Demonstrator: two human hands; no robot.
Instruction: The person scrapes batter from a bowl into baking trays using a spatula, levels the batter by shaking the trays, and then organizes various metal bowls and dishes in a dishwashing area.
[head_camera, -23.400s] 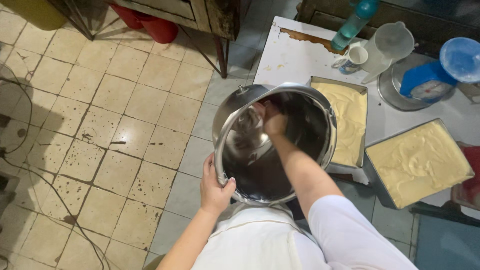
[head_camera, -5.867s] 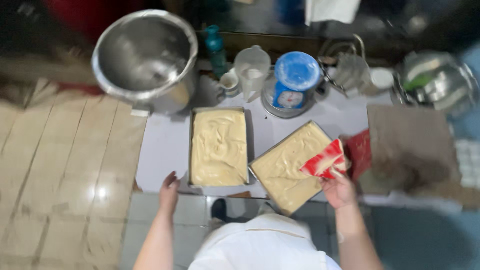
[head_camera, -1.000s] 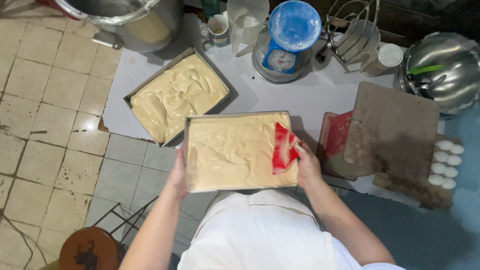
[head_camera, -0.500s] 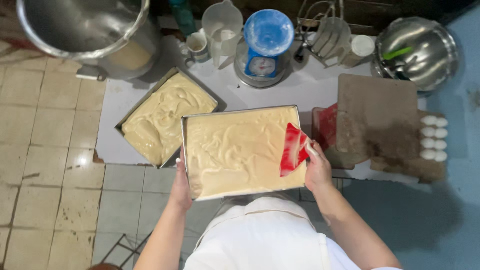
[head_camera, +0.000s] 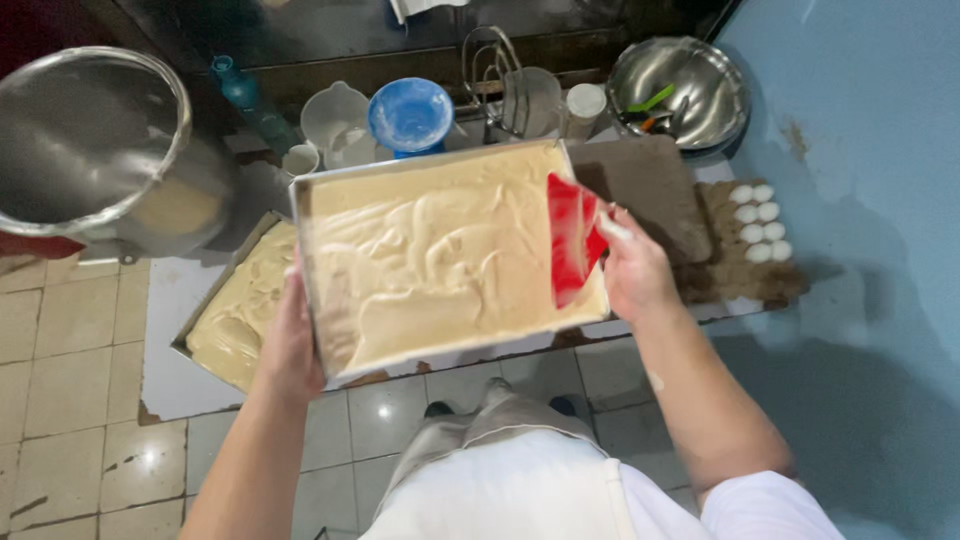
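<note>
the left hand (head_camera: 290, 345) grips the left rim of a rectangular metal baking tray (head_camera: 312, 290), fingers curled under the edge, thumb side against the rim. the tray is filled with pale, swirled batter (head_camera: 430, 255) and is held up above the table, tilted slightly so its far edge sits higher in view.

the right hand (head_camera: 632, 270) holds the tray's right rim, fingers closed around the edge and also pinching a red flexible scraper (head_camera: 570, 240) that lies flat on the batter just inside those fingers.

below the left fingers, on the white table (head_camera: 170, 310), sits a 2nd tray of batter (head_camera: 245, 300), partly hidden by the lifted one. far beyond the left fingers stands a large steel mixing bowl (head_camera: 95, 150). past the tray's far edge are a white jug (head_camera: 335, 120), a blue-topped scale (head_camera: 410, 115) and a wire whisk attachment (head_camera: 490, 85). beyond the right fingers lie a brown board (head_camera: 650, 185), a carton with 8 white eggs (head_camera: 760, 222), and a steel bowl (head_camera: 680, 90) holding utensils.
</note>
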